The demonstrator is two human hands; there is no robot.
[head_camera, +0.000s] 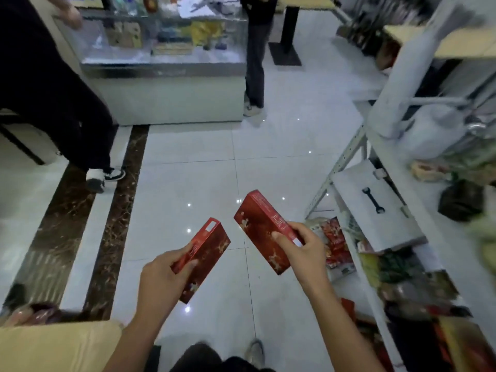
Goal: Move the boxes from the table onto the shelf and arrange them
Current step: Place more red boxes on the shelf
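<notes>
Two red boxes are being held above a tiled floor: the left box (204, 253) is being pinched in the left hand (161, 280), the right box (261, 229) gripped by the right hand (303, 251), a metal shelf (375, 208) standing just right of that hand.

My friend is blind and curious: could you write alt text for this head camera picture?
Seen from above, a person holds two red boxes over a white tiled floor: the left hand grips one box, the right hand the other box. A cluttered metal shelf stands to the right, a glass counter ahead.
</notes>
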